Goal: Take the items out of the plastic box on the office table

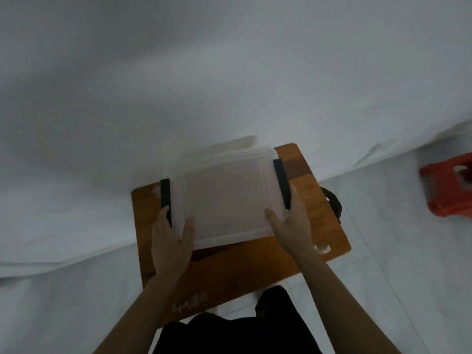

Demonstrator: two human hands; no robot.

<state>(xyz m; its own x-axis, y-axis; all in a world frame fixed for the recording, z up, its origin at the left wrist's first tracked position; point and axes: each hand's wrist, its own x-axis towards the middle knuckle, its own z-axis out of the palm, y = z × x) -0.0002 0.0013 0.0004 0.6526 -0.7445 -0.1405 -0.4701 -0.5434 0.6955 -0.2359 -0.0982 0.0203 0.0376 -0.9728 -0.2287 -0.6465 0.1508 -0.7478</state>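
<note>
A translucent white plastic box (227,195) with its lid on sits on the small brown wooden counter (255,261), toward the counter's far edge. A black clip handle (166,198) runs down the box's left side and another black clip handle (281,182) down its right side. The left hand (169,241) grips the box's near-left corner, thumb on the lid and fingers over the left clip. The right hand (291,221) grips the near-right corner likewise. A red plastic stool (447,185) stands well right of the box.
</note>
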